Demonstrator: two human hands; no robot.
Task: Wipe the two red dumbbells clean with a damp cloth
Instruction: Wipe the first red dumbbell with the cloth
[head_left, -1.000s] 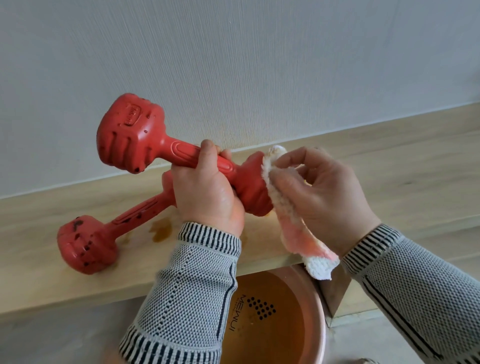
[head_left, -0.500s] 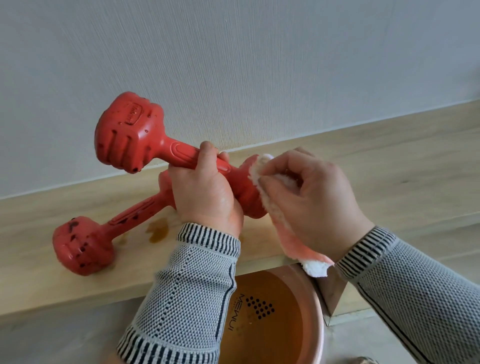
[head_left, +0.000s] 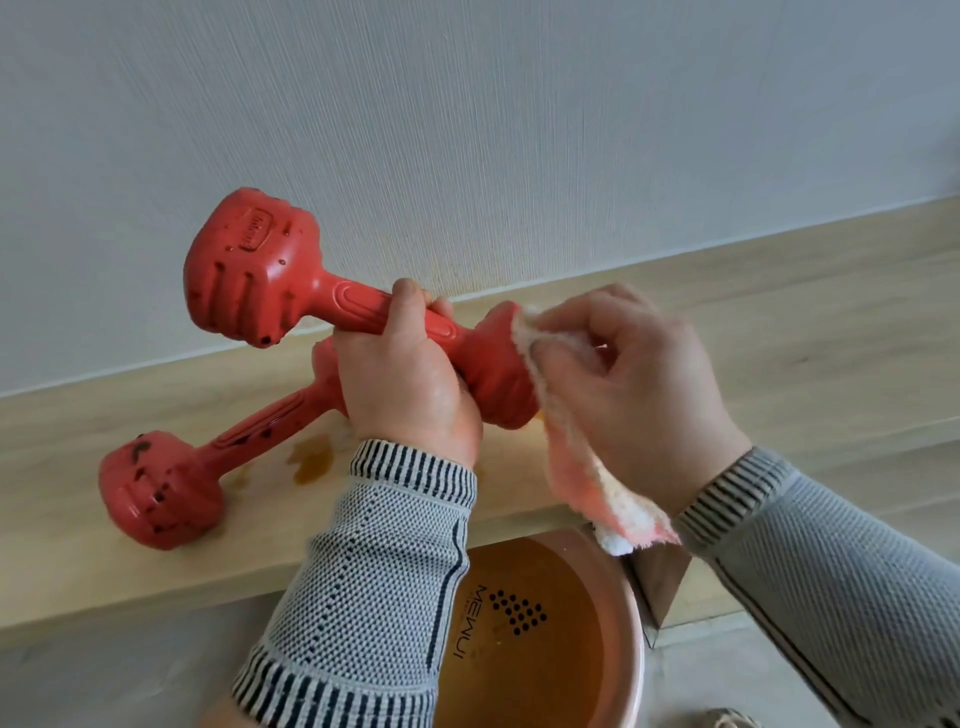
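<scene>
Fingers (head_left: 558, 364) pinch cloth (head_left: 587, 457) – against dumbbell (head_left: 498, 374)

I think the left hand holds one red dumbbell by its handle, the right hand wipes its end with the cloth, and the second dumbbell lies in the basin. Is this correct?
Not quite. In the head view the second dumbbell lies on the wooden ledge, not in the basin below. The rest holds: the left hand grips the raised dumbbell by its handle, and the right hand holds the cloth against its end.
</scene>
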